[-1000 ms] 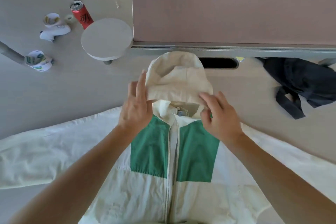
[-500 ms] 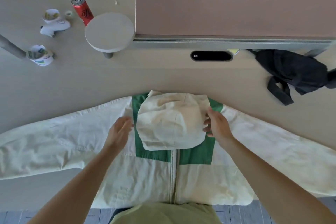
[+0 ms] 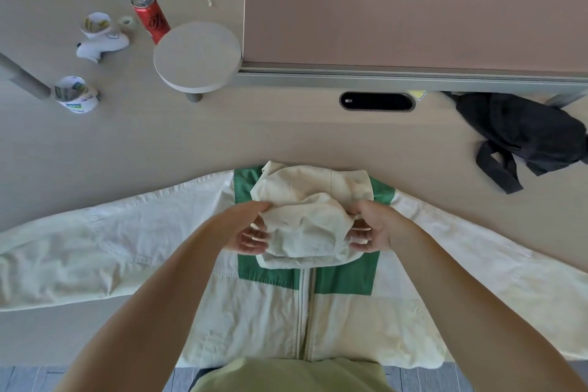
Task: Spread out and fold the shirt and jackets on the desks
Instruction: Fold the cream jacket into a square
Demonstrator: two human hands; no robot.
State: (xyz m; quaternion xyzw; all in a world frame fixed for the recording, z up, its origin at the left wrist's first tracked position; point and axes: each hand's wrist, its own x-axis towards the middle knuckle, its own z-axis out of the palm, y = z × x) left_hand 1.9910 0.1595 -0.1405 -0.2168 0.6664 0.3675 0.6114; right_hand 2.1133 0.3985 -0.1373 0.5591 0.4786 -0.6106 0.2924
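desk: pale wood top [image 3: 159,153], divider panel [image 3: 413,19] along the back
front: cream-and-green jacket [image 3: 270,312], spread flat, sleeves out sideways
right: black garment [image 3: 521,134], crumpled
back left: red can [image 3: 152,20], 2 paper cups [image 3: 74,95], round riser [image 3: 197,56]

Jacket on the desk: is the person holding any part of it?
Yes, the folded-down hood: the left hand grips its left edge, the right hand its right edge.

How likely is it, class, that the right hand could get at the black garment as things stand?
Probably yes: bare desk lies between the right hand and the black garment, though that hand grips the hood.
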